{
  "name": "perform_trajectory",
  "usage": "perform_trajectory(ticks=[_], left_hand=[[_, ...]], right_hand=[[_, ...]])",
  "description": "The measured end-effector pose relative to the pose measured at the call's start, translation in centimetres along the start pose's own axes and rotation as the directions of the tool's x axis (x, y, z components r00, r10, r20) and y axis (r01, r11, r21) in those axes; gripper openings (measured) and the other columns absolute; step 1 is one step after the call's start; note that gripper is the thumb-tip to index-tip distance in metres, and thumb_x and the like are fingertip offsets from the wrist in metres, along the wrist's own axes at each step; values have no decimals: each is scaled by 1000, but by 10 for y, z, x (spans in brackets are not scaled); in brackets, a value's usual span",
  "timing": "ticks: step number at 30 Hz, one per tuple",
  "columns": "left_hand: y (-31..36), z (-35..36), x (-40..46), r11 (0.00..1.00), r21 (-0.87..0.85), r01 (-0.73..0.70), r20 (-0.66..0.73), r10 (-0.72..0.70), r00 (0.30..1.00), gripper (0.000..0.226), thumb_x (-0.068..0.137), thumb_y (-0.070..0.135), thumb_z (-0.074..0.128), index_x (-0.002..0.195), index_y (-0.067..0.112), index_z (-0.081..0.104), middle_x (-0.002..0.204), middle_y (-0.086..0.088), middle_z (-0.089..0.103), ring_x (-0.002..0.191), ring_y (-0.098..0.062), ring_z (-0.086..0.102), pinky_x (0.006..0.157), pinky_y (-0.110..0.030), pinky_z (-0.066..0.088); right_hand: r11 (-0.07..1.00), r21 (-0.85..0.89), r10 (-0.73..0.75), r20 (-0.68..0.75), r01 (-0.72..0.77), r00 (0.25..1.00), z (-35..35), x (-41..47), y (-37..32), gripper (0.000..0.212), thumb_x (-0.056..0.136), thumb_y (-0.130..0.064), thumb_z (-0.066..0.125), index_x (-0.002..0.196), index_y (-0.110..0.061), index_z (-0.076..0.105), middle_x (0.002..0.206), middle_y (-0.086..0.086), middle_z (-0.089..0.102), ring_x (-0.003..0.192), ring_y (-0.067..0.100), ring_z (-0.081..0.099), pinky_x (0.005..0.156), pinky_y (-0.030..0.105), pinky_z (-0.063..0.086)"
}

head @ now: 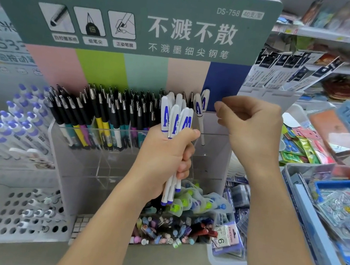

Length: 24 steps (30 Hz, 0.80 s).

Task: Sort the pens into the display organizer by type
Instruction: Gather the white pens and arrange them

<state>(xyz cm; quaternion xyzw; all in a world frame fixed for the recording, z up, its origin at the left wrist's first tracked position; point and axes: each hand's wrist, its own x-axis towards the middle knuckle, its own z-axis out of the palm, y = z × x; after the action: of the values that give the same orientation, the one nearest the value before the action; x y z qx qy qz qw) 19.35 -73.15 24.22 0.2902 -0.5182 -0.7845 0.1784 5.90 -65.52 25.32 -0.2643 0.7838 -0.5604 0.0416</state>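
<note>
Straight ahead in the head view, the left hand (167,154) grips a bunch of white pens (176,121) with blue-marked caps, upright in front of the clear display organizer (88,160). Just beside it, the right hand (251,130) hangs by the organizer's right end with fingers curled and fingertips pinched together; whether they hold anything I cannot tell. Two matching white pens (201,104) already stand in the right-hand compartment, next to rows of black-capped pens (109,111).

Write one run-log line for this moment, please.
left hand: grips white pens | right hand: fingers curled, holds nothing visible | two white pens: already in organizer
</note>
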Motion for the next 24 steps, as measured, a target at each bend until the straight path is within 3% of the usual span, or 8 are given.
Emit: perform_trajectory(ticks=[3,6,10,15,17,20,22,24], left_hand=[[0,4,0,1000,30,8,34,-9,999,21,99,11,56,80,12,51,49,0,41,36,-12,32,37,-19,29],[-2,7,1,997,79,-19,68,13,998,27,99,12,55,72,11,60,49,-2,42,36,-13,32,38,-20,29],[-3,9,0,995,95,-14,84,6,996,24,100,14,57,77,11,64,50,-2,45,36,-11,34,38,-20,30],[-1,6,-4,1000,24,18,149,-22,989,21,97,27,63,84,11,60,52,-4,53,34,-11,42,35,-19,34],[-4,3,-5,998,56,23,103,-29,994,29,95,34,65,79,11,60,54,-5,55,36,-13,45,36,-21,38],[-8,-1,-5,991,131,15,30,-19,999,32,94,38,66,70,17,63,51,-4,51,36,-15,40,38,-22,35],[-10,-3,-4,987,157,-10,-14,12,1000,36,95,37,66,60,27,64,48,-3,42,35,-15,32,38,-21,28],[-10,-4,-3,981,186,-47,-38,55,998,45,95,34,66,51,28,56,46,-4,37,34,-16,28,37,-21,25]], right_hand=[[986,117,96,182,-119,979,-9,-13,-12,14,90,-30,75,84,-18,78,68,-2,72,60,8,62,57,22,51],[953,164,157,450,-255,879,-12,-25,-18,17,87,-31,75,89,-15,80,63,-3,69,58,7,54,55,22,44],[907,235,224,435,-350,872,-12,-27,-12,23,77,-32,80,90,-13,80,80,4,76,70,10,60,63,26,46],[683,451,309,533,-574,787,-12,-25,-9,19,79,-26,75,88,-9,73,83,7,74,71,14,63,62,22,48],[678,535,311,412,-504,856,-13,-21,-10,11,88,-22,71,81,-14,70,72,-1,70,64,9,61,58,19,46],[774,600,204,70,-205,976,-25,-8,-12,12,95,-19,67,84,-15,68,69,-4,66,63,10,62,53,20,47],[890,455,24,-123,35,992,-34,2,-12,10,98,-20,66,88,-17,66,71,-6,65,65,13,64,54,25,51],[935,305,-139,-157,182,978,-33,10,-12,8,100,-20,64,92,-17,64,74,-6,64,64,14,66,55,29,54]])
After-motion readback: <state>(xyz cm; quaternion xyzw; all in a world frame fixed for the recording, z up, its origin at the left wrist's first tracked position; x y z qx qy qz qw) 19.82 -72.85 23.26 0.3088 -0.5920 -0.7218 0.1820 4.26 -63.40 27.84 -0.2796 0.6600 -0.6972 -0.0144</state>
